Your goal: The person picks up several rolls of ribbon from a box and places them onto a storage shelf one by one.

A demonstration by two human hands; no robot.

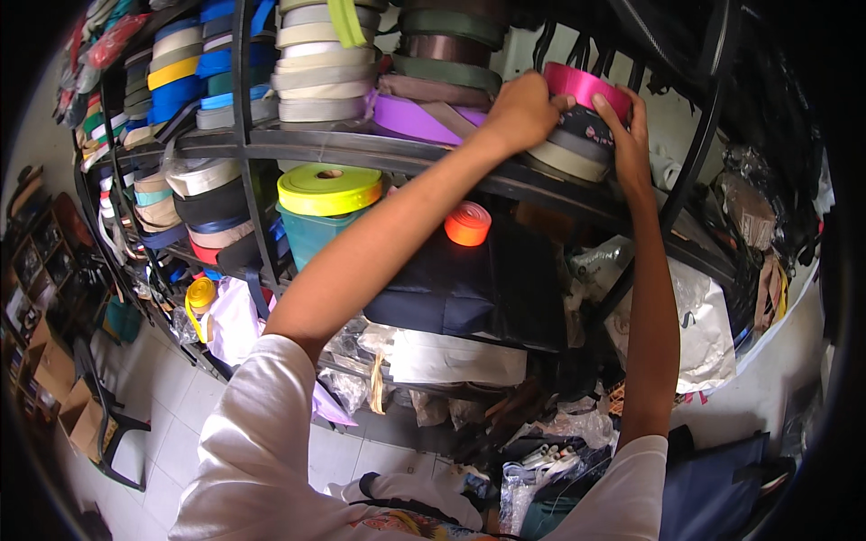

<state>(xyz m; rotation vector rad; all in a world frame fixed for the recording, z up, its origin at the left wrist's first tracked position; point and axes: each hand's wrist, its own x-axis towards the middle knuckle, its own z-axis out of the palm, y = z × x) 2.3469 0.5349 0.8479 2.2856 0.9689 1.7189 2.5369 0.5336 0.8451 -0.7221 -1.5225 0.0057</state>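
Note:
A bright pink ribbon roll (585,85) tops a short stack at the right end of the upper shelf. My left hand (525,110) is closed on its left side, fingers bent and partly hidden behind it. My right hand (630,126) grips the roll from the right, its thumb at the front. Under the pink roll lies a black roll with a small pink pattern (588,128), and below that a grey and cream roll (566,160). A wide purple roll (417,117) lies left of my left hand, beneath a stack of brown and dark green rolls (448,49).
The black metal shelf edge (334,138) runs below my hands, with an upright post (699,126) at right. Cream rolls (325,83) are stacked at left. On the level below are a neon yellow roll (330,187), an orange roll (467,223) and a dark fabric bag (469,288).

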